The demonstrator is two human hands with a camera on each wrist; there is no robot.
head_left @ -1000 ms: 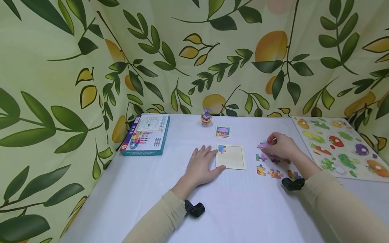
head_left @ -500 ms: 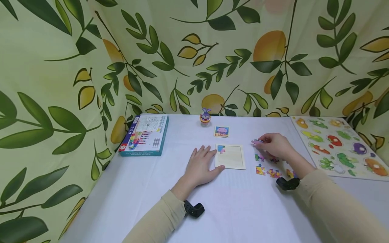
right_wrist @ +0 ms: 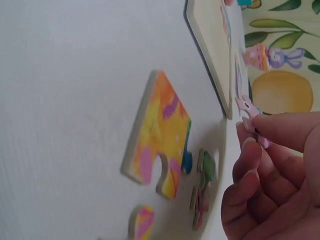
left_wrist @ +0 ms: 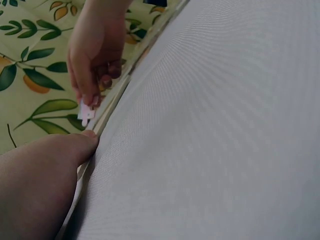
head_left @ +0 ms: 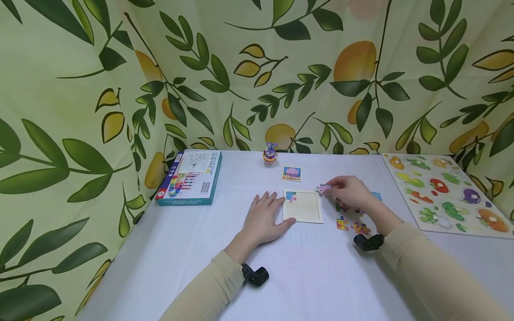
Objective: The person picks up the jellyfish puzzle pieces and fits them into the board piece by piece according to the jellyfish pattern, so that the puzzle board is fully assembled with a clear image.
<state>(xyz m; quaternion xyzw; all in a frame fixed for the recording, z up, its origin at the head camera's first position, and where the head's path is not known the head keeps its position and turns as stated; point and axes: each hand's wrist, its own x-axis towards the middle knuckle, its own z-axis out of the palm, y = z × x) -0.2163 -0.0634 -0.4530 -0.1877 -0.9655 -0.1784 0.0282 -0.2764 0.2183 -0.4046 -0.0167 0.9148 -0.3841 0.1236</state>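
My right hand [head_left: 348,191] pinches a pink jigsaw piece [head_left: 322,189] between thumb and fingertips, close to the top right corner of the puzzle tray [head_left: 309,214]. In the right wrist view the same jigsaw piece [right_wrist: 254,120] shows pink with a dark spot. My left hand [head_left: 263,219] lies with spread fingers at the tray's left edge, thumb at its lower left. One blue-and-pink piece [head_left: 291,196] sits in the tray's upper left corner. Several loose puzzle pieces [head_left: 342,223] lie right of the tray, partly hidden under my right hand.
A small picture card [head_left: 291,173] lies behind the tray, with a purple rabbit figure [head_left: 270,154] farther back. On the left is a boxed set [head_left: 190,177]; a vegetable puzzle board [head_left: 449,191] lies on the right. A patterned cloth hangs behind the white table.
My right hand has carried the pink jigsaw piece leftward from above the loose pieces to the tray's top right corner. My left hand has stayed at the tray.
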